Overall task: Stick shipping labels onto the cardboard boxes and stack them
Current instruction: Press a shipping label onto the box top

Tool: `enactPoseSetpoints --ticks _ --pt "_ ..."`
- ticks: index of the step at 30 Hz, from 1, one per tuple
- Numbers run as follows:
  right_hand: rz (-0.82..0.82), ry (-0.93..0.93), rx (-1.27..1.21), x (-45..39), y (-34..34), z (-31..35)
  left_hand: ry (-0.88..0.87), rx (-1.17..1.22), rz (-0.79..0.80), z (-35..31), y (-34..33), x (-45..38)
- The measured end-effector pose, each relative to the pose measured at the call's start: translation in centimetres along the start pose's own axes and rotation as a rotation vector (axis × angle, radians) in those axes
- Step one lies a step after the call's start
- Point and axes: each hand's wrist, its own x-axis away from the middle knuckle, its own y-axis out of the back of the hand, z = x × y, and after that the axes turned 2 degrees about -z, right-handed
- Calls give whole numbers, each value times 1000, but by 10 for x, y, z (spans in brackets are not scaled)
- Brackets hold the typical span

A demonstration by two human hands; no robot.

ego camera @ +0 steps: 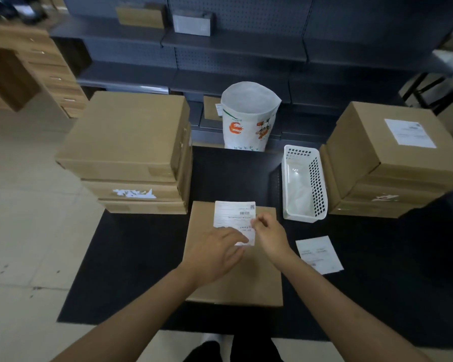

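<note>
A white printed shipping label (234, 220) is being pressed onto the flat brown cardboard box (233, 273) on the black counter (131, 257) by the left hand (217, 253), fingers straight, while its right edge is being pinched by the right hand (268, 233). The box is being flanked by a left stack of plain brown boxes (131, 152), a white perforated plastic basket (304, 184), a labelled right stack of brown boxes (392, 163) and a loose white backing sheet (319, 254).

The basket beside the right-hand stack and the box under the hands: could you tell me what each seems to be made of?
The basket looks like moulded white plastic: glossy, with a regular grid of holes in its walls. The box looks like plain brown cardboard, matte, with a white paper label on its top.
</note>
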Motion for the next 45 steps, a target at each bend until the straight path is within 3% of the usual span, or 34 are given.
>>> enactPoseSetpoints --ticks 7,12,15,20,23,25,27,30,32,38,45 --pt "10 -160 51 10 -12 -37 30 -8 101 6 -14 40" --pt "14 -177 154 -3 -14 -46 162 -45 50 18 -26 41" --pt "9 -176 245 -8 -16 -51 197 -151 111 30 -40 35" --pt "-39 -52 596 -6 -17 -55 210 -348 296 46 -61 35" --pt "-197 137 977 2 -23 -59 166 -398 264 46 -63 30" --pt "-262 265 1004 9 -31 -62 170 -362 196 42 -65 22" --pt "-209 445 919 10 -38 -68 204 -315 158 40 -68 13" --pt "10 619 871 4 -44 -78 198 -383 236 43 -75 7" --pt "94 597 940 0 -47 -89 206 -437 299 49 -81 12" --pt "61 554 973 -1 -51 -99 224 -454 318 58 -89 21" --pt "90 482 1024 2 -38 -96 207 -291 269 66 -88 24"
